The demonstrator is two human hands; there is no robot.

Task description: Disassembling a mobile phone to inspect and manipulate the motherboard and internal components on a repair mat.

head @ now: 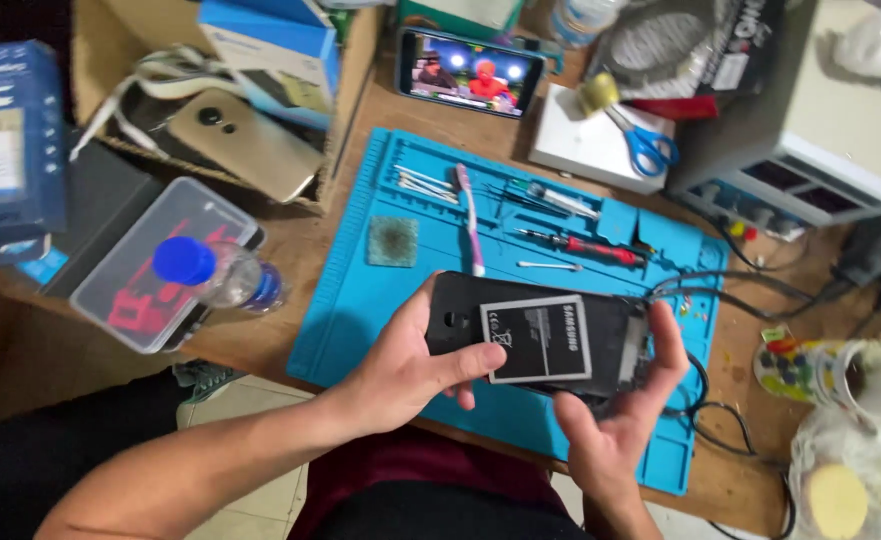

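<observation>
Open black phone (540, 335) (battery exposed)

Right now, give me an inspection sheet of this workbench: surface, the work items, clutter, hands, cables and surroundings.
Surface: blue rubber repair mat on a wooden bench.
Job's things: black phone with its back off, grey-white battery seated in it.
Clutter: red-handled screwdriver, white toothbrush, blue-handled scissors, blue-capped clear bottle, gold phone.
Grippers: left hand has a grip on the phone, thumb on the battery; right hand supports its other end.
Cables: black cables run over the mat's right edge.
Surroundings: lit phone screen, grey bench power supply.
</observation>
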